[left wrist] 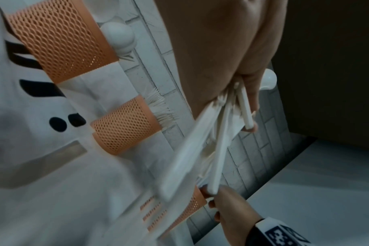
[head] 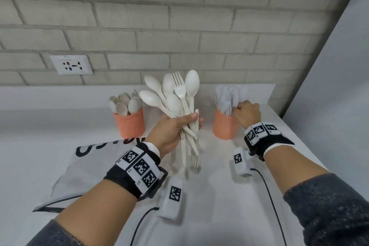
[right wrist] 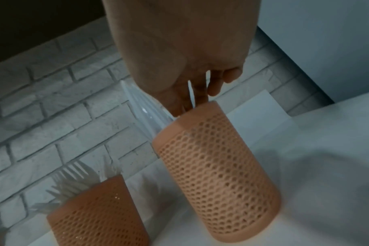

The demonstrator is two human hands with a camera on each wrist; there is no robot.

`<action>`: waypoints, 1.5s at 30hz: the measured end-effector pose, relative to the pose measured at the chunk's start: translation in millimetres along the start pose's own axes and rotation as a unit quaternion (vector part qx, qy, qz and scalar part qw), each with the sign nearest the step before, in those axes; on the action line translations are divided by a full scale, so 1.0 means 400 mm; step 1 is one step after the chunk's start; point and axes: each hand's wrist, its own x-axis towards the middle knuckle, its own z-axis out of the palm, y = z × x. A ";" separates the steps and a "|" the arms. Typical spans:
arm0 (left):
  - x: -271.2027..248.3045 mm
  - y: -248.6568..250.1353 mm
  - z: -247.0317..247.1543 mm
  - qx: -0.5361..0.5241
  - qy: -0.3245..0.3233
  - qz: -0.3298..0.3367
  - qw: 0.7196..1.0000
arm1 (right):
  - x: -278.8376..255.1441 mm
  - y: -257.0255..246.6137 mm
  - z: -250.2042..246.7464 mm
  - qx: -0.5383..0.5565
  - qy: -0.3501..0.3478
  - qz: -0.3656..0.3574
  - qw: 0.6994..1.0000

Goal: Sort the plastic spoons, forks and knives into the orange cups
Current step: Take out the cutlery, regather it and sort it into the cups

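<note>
**Left hand holds a mixed bundle while the right hand is at the knife cup**

The left hand [head: 169, 130] is raised above the white desk [head: 219, 195], its fingers [head: 190, 116] curled tight around a fanned bundle of cream plastic spoons and forks [head: 175, 102]; most spoon bowls and one fork head point up, while one fork hangs tines-down below the fist; in the left wrist view the handles cross under the palm.

The right hand [head: 247, 114] rests at the rim of the right-hand orange perforated cup [head: 224, 126], which stands upright on the desk and holds clear plastic knives [head: 226, 100]; in the right wrist view its fingers [right wrist: 179, 99] reach down into the cup mouth [right wrist: 200, 108] beside the clear blades [right wrist: 145, 113]; whether they pinch a knife I cannot tell.

A second orange mesh cup [head: 130, 122] stands to the left, filled with cream spoons [head: 125, 103], bowls up; a third orange cup [left wrist: 126, 128], packed with forks whose tines stick out, shows between the other two in the left wrist view, and sits hidden behind the bundle in the head view.

A white plastic bag with black lettering [head: 79, 166] lies flat on the desk under the left forearm; a white wall socket [head: 70, 65] sits in the grey brick wall [head: 179, 16] behind.
</note>
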 end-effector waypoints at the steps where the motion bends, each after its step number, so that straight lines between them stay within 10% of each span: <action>1: -0.001 0.002 -0.003 0.001 0.000 0.001 1.000 | 0.006 0.004 0.005 0.014 -0.011 0.030 0.999; 4: 0.001 0.009 -0.009 -0.009 0.010 0.000 1.000 | -0.002 -0.009 -0.012 -0.004 -0.016 -0.017 1.000; 8: 0.015 0.011 -0.019 -0.029 0.051 -0.007 0.998 | -0.074 -0.081 -0.072 0.091 0.172 -0.227 0.954; 12: 0.017 0.006 -0.008 -0.014 0.077 -0.008 0.997 | -0.200 -0.178 -0.066 0.218 -0.096 -0.340 0.910; 19: 0.000 0.011 -0.017 0.009 0.079 -0.011 0.997 | -0.240 -0.217 -0.044 0.248 -0.148 -0.258 0.922; 25: -0.008 0.041 -0.063 0.055 0.117 -0.007 0.992 | -0.205 -0.219 -0.085 0.402 0.074 -0.123 0.905; 31: -0.015 0.062 -0.104 0.083 0.185 0.031 0.979 | -0.234 -0.207 -0.066 0.478 -0.054 -0.109 0.870; 34: -0.015 0.071 -0.136 0.105 0.226 0.043 0.967 | -0.236 -0.195 -0.072 0.413 -0.147 -0.181 0.880; 39: -0.014 0.068 -0.162 0.145 0.227 0.054 0.962 | -0.278 -0.233 -0.065 -0.010 -0.273 -0.344 0.898; 45: -0.024 0.086 -0.152 0.074 0.198 0.072 0.975 | -0.291 -0.228 -0.026 -0.029 -0.288 -0.300 0.909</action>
